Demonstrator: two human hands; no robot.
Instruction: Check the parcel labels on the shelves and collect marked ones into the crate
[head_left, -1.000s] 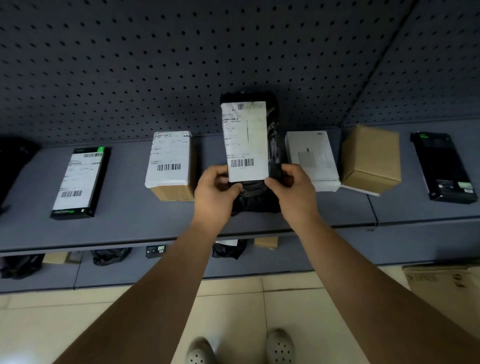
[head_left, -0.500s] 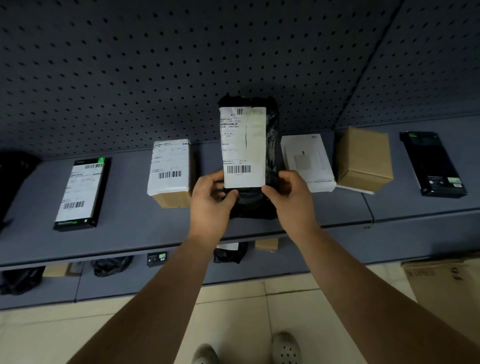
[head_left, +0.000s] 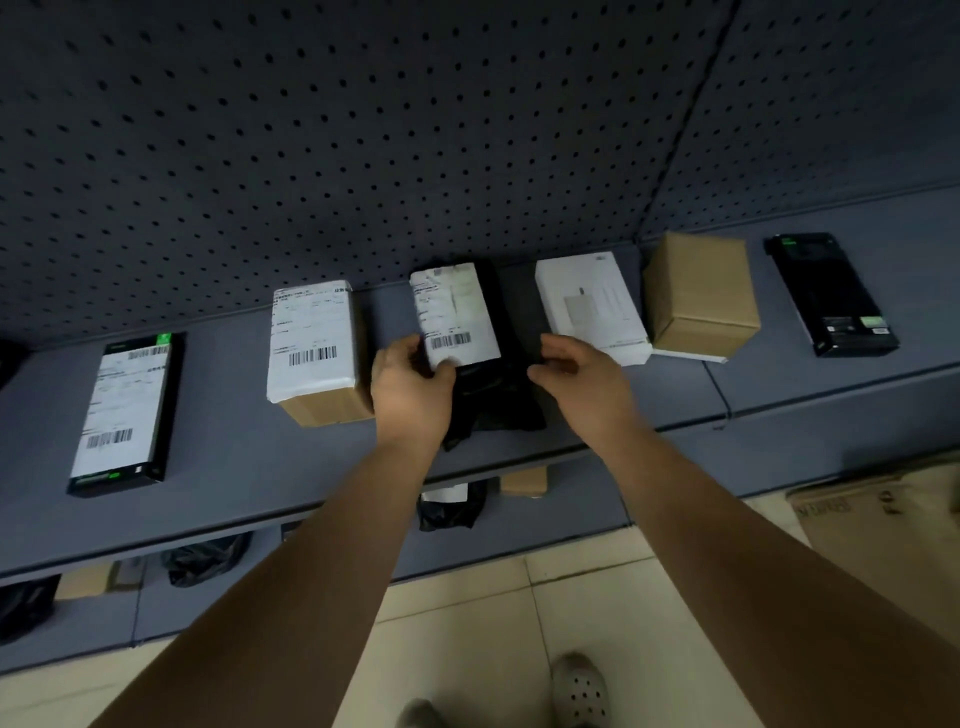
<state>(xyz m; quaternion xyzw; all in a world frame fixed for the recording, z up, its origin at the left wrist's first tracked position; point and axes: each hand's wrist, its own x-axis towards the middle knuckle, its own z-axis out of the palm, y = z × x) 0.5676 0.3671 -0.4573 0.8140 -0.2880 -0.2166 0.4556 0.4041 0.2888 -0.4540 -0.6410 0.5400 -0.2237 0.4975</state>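
A grey shelf (head_left: 218, 499) under a dark pegboard back panel (head_left: 363, 156) carries a row of parcels, and we stand facing its front edge. The black bag parcel (head_left: 493, 395) with the white label (head_left: 454, 314) lies flat near the middle of the shelf, its long axis running from the front edge toward the back panel, label end farther from us. Our left hand (head_left: 413, 387) pinches the near left corner of the label, thumb on top. Our right hand (head_left: 576, 371) hovers just beside the bag's right edge, fingers loosely curled and holding nothing, as far as we can tell. So the parcel sits straight ahead between our hands, the left one nearer. No crate is in view. A labelled box (head_left: 314, 353) lies to the left, a white box (head_left: 592, 306) to the right.
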